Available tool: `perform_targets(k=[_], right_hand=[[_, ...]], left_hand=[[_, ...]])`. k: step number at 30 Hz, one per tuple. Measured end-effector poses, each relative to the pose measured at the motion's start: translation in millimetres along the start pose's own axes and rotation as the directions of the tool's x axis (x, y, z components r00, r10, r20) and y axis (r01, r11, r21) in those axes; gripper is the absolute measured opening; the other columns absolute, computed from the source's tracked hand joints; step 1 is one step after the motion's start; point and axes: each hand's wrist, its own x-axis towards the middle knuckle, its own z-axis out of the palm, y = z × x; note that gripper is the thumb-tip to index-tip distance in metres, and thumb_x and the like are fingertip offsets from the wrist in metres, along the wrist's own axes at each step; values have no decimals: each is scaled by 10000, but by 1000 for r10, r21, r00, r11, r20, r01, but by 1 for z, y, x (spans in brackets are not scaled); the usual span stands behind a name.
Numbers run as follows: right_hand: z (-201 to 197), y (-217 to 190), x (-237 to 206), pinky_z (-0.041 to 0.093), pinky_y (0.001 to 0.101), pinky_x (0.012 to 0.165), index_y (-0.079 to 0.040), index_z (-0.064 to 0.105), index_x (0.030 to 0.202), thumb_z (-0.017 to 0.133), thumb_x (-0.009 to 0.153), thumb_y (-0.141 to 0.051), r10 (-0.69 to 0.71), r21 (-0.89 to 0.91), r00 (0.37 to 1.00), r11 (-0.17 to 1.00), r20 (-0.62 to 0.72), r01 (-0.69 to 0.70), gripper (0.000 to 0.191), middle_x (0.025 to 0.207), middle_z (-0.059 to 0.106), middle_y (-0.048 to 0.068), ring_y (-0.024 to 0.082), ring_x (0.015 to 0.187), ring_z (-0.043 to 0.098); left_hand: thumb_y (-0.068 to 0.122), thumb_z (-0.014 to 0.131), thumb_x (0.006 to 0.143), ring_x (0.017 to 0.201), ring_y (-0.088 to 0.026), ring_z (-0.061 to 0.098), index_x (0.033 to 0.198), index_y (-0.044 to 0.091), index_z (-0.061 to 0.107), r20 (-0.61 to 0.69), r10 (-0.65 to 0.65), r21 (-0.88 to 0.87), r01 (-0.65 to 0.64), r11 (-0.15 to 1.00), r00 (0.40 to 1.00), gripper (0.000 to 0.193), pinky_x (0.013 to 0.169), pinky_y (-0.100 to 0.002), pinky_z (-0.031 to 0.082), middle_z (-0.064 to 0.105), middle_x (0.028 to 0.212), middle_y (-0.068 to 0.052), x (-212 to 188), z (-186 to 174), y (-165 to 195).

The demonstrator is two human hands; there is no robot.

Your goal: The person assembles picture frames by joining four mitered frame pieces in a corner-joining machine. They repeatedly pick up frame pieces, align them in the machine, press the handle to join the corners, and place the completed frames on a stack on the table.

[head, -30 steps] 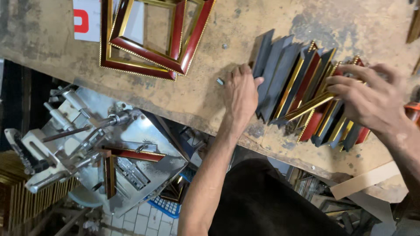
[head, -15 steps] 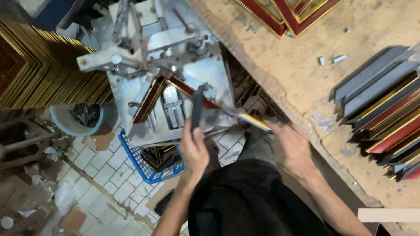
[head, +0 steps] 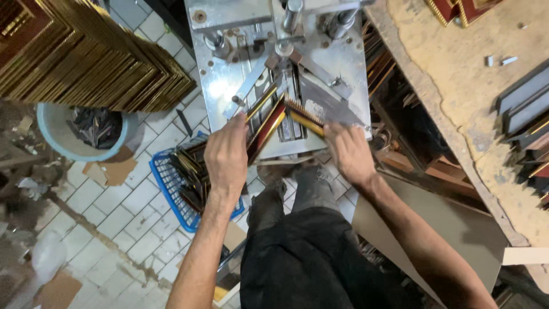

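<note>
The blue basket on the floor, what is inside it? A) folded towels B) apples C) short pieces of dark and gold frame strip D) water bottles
C: the blue basket, on the tiled floor just beside the left hand, is packed with short dark and gold frame strip pieces.

My left hand (head: 227, 155) and right hand (head: 347, 151) press two frame pieces (head: 284, 118) on the metal machine table (head: 337, 68), centre frame; basket (head: 166, 183) lower left, workbench (head: 457, 74) right.
</note>
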Motion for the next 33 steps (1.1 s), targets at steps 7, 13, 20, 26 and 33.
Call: perform_targets(k=[7, 13, 20, 26, 33], right_hand=[[-13, 15, 0, 471, 410, 929, -47, 678, 1228, 772, 983, -67, 186, 151, 974, 974, -132, -166, 263, 1271, 658, 92, 273, 1089, 603], [0, 27, 56, 353, 457, 901, -206, 808, 1175, 824, 915, -266, 267, -22, 962, 963, -57, -269, 267, 1267, 595, 149, 335, 1096, 455], [36, 29, 79, 336, 442, 926, -199, 802, 1208, 861, 972, -324, 325, 125, 943, 941, -67, -316, 273, 1116, 557, 42, 270, 1113, 465], [38, 33, 70, 345, 443, 911, -187, 794, 1100, 893, 916, -334, 342, 132, 929, 937, -142, -325, 256, 1066, 566, 12, 264, 1093, 485], [35, 30, 88, 358, 467, 901, -197, 801, 1037, 905, 878, -307, 312, 123, 944, 947, -109, -298, 219, 1041, 573, 6, 259, 1075, 515]], left_hand=[[259, 760, 944, 1057, -277, 560, 1221, 132, 734, 108, -3, 292, -29, 956, 994, 306, 817, -453, 406, 624, 1170, -77, 12, 19, -3], [326, 771, 962, 1073, -276, 440, 1211, 228, 762, 75, -169, 46, 166, 985, 983, 268, 904, -449, 342, 523, 1112, -70, 38, 45, -15], [334, 788, 984, 1072, -225, 438, 1240, 212, 779, 126, -153, 77, 144, 987, 980, 284, 919, -446, 326, 531, 1023, 11, 41, 53, -19], [340, 799, 962, 984, -229, 410, 1206, 223, 787, 79, -142, 70, 137, 988, 987, 270, 873, -436, 320, 524, 984, 25, 44, 54, -15], [336, 794, 964, 980, -224, 417, 1193, 249, 797, 76, -170, 84, 163, 983, 983, 245, 860, -430, 319, 530, 980, 21, 53, 52, -16]])
